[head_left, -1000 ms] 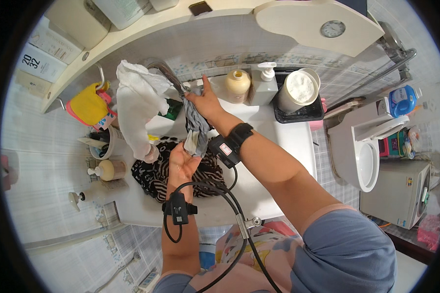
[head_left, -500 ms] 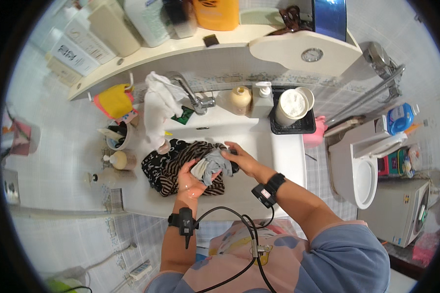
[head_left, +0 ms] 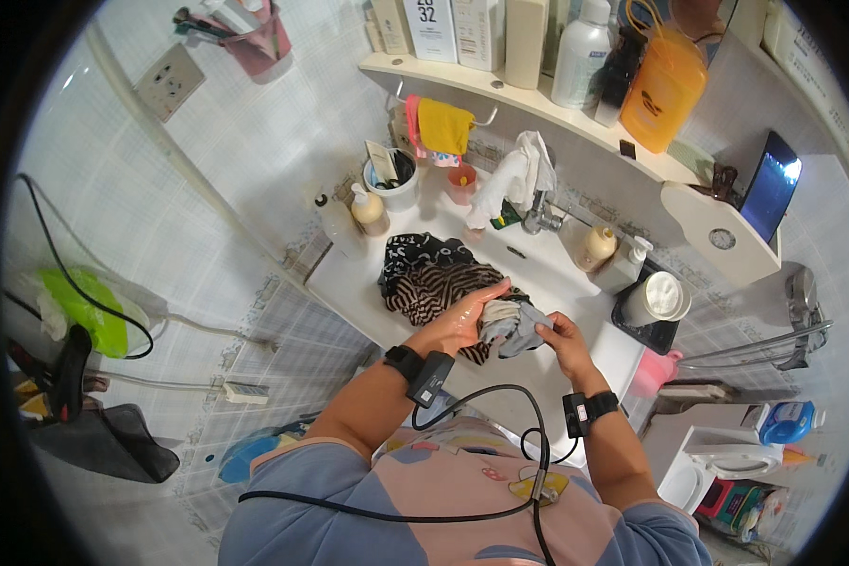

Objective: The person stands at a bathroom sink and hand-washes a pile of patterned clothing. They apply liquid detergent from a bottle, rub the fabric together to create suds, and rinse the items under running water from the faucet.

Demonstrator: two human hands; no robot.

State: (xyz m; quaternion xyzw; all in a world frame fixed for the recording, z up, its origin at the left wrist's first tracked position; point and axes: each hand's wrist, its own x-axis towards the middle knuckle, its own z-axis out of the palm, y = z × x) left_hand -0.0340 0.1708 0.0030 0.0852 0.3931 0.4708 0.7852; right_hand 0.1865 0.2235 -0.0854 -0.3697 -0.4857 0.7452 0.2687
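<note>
A small bundle of grey and cream cloth (head_left: 513, 327) is held between my hands over the white sink. My left hand (head_left: 462, 319) cups it from the left, thumb raised and wet skin shining; its other fingers are mostly behind the cloth. At the right edge, my right hand (head_left: 566, 341) pinches the grey fabric between thumb and fingertips. Just beyond my left hand, a brown-and-black striped garment (head_left: 434, 288) lies in the sink, bunched up. A black cloth with white markings (head_left: 423, 253) sits against it on the far left side.
A white cloth (head_left: 519, 179) drapes over the faucet (head_left: 541, 219). Pump bottles (head_left: 370, 211) and a white cup of items (head_left: 401, 184) stand on the left rim. On the right are a cream bottle (head_left: 596, 249) and a black tray (head_left: 653, 332). Cables cross my front.
My view has turned left, so the sink appears tilted. My right hand has shifted from the bundle's upper right side to pinching its right edge. Both hands still hold the cloth.
</note>
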